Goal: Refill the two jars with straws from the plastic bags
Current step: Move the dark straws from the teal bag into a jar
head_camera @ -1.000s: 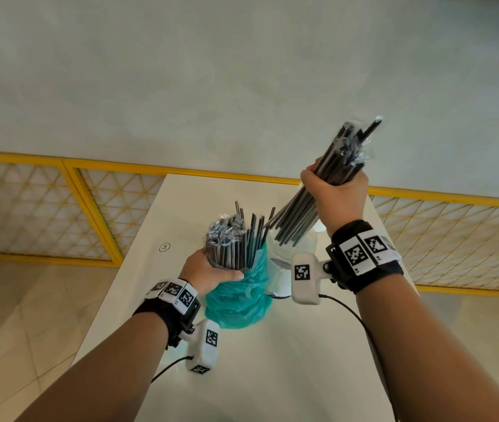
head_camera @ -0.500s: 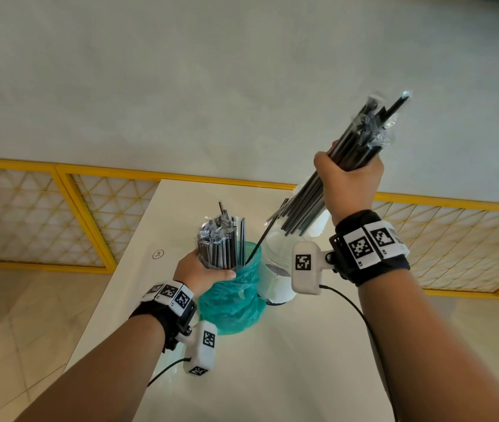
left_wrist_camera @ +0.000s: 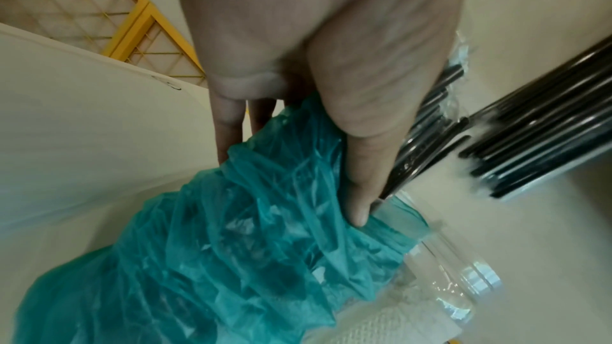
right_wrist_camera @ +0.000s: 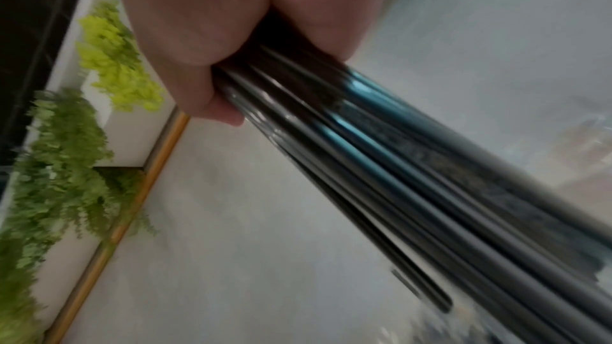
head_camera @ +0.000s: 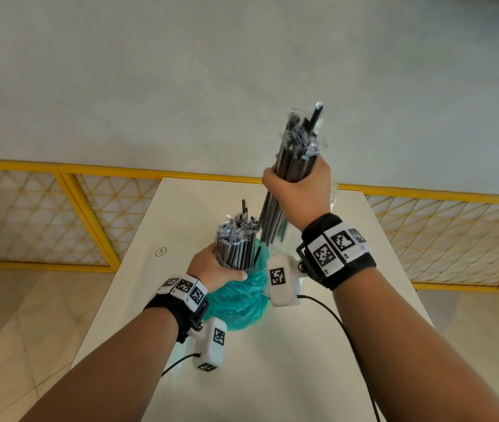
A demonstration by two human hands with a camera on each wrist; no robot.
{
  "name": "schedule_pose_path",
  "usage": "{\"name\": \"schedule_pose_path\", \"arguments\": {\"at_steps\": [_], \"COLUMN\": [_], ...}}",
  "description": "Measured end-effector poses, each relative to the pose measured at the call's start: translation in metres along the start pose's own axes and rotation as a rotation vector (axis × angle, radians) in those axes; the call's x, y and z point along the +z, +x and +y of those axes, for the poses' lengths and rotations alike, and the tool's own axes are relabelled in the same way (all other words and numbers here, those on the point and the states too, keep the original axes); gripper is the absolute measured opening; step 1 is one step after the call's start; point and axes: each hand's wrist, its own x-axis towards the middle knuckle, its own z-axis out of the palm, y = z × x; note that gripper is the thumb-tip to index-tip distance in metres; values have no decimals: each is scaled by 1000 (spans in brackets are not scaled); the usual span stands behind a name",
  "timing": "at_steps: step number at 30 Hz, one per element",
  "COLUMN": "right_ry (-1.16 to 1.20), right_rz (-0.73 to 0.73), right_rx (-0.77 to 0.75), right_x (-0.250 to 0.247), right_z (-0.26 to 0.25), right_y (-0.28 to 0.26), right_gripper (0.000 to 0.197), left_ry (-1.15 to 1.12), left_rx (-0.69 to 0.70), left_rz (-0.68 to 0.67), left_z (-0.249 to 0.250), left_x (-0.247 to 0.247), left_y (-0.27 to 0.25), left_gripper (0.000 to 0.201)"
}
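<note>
Since half a second ago your right hand (head_camera: 298, 190) has swung its straw bundle (head_camera: 295, 166) from a rightward lean to near upright, lower ends now above the clear jar (left_wrist_camera: 463, 281). Right grip: fist wrapped tight round the bundle's middle. Left hand (head_camera: 211, 266) unchanged: grip curled round the teal bag (head_camera: 236, 303) and its straws (head_camera: 236, 245), standing on the desk (head_camera: 272, 376).

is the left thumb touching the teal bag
Touching. The left wrist view shows the left hand with its thumb pressed into the gathered top of the teal bag, no gap between them.
</note>
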Motion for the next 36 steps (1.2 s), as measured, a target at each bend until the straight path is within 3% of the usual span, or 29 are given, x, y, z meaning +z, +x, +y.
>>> {"name": "schedule_pose_path", "arguments": {"at_steps": [6,10,19,23,25,28,33,36], "right_ry": [40,-7,-98,-227,-385,-737,-758,-756], "right_rz": [66,64,-17,-164,-223,-314,-525,-536], "right_rx": [-175,-185,101,285,329,370,529,561], "right_x": [-19,-25,-18,-15,-14,-16,-14,-15], "right_z": [-44,-42,41,80,97,111,112,107], "right_y": [27,30,12,1,-6,-13,-14,-13], "right_gripper": [20,23,26,33,40,67,91,109], "left_ry": [85,75,57,62,60,60,81,80], "left_rx": [-62,-74,-77,-92,-98,-82,-70,-65], "left_rz": [13,46,7,-51,-56,-53,-68,-69], "left_z": [6,9,-6,-19,-24,-27,-23,-24], "left_x": [-4,-6,-15,-15,-14,-12,-9,-7], "left_y": [6,6,-3,-7,-8,-8,-5,-2], "left_gripper": [64,60,60,66,65,67,70,71]}}
